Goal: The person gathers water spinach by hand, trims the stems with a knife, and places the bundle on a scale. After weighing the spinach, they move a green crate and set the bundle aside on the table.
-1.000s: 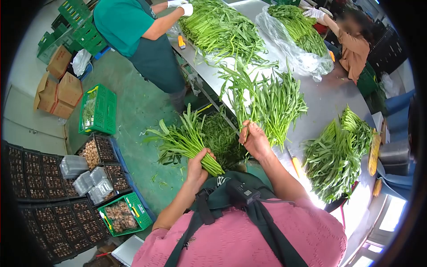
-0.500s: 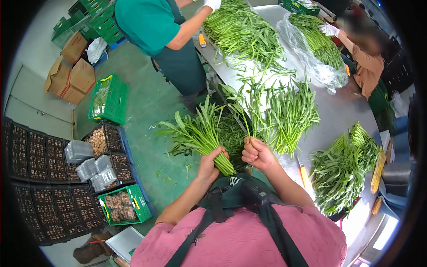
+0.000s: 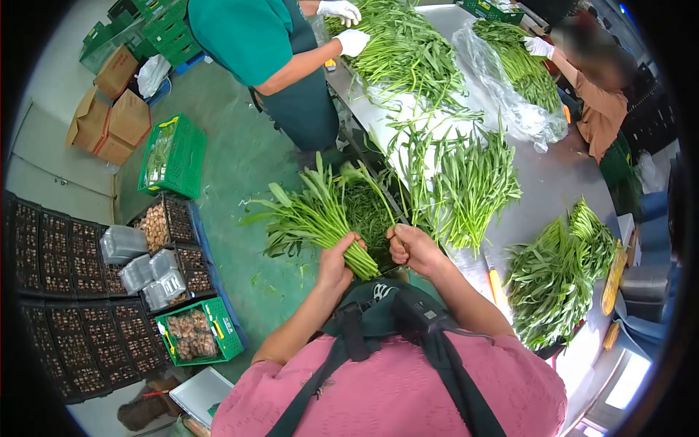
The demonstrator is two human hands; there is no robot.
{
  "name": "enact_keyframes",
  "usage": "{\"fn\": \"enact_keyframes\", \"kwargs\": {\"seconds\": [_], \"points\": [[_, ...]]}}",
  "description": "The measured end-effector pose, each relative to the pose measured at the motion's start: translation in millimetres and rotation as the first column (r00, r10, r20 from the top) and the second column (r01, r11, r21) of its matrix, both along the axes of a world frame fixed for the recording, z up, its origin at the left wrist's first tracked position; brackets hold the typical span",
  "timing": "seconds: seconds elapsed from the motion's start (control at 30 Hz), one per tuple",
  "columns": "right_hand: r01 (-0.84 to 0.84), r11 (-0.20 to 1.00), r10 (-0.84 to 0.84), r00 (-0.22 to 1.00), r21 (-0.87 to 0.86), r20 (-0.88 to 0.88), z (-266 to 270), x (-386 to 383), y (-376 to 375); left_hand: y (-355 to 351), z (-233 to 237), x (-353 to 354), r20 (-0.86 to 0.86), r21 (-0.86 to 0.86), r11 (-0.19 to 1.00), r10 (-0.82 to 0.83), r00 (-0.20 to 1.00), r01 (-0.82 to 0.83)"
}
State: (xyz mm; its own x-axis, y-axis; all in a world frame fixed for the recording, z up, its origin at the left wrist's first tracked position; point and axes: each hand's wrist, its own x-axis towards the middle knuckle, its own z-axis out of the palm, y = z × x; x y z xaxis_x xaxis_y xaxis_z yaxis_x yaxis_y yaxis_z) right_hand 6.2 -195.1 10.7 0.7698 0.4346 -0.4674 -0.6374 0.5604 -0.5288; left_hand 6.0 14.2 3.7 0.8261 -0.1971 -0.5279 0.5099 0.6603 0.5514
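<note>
My left hand [image 3: 337,264] is closed round a bunch of water spinach [image 3: 313,211], its leaves pointing away from me and its cut stems toward my apron. Just to the right, my right hand [image 3: 413,249] is closed on a single water spinach stalk [image 3: 380,195], whose tip leans left toward the bunch. Beneath both hands, a container of loose greens [image 3: 366,211] is partly hidden. On the metal table, a loose pile of water spinach [image 3: 477,186] lies beyond my right hand. A knife with an orange-yellow handle [image 3: 496,285] rests near my right forearm.
More greens [image 3: 557,280] lie at the table's right side. A co-worker in a green shirt [image 3: 240,36] handles a large heap [image 3: 408,51]; another person's gloved hand [image 3: 539,47] touches greens across the table. Green crates [image 3: 175,156] and black crates [image 3: 54,255] stand on the left.
My right hand has moved slightly left, bringing the stalk away from the table pile toward the bunch. The co-worker in green has brought both gloved hands over the heap.
</note>
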Motion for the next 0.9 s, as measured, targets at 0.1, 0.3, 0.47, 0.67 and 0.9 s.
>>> {"fn": "enact_keyframes", "kwargs": {"seconds": [0.1,0.3,0.47,0.67,0.9], "points": [[-0.071,0.927,0.140,0.977,-0.369,0.163,9,0,8,-5,1,2,0.003,0.001,0.999,-0.033,0.999,0.033],[0.077,0.534,0.510,0.765,-0.842,0.393,18,-7,29,-11,13,0,0.102,-0.045,0.983,-0.171,0.980,0.177],[0.137,0.435,0.595,0.698,-0.890,0.398,27,-5,22,-13,8,-1,0.177,-0.095,0.969,-0.210,0.962,0.229],[-0.034,0.479,0.598,0.744,-0.877,0.298,32,1,-21,-3,-9,1,0.115,-0.092,0.974,-0.196,0.974,0.207],[0.475,-0.405,0.202,0.880,-0.782,0.430,-30,6,-131,-4,3,1,0.111,-0.051,0.993,-0.102,0.989,0.108]]}}
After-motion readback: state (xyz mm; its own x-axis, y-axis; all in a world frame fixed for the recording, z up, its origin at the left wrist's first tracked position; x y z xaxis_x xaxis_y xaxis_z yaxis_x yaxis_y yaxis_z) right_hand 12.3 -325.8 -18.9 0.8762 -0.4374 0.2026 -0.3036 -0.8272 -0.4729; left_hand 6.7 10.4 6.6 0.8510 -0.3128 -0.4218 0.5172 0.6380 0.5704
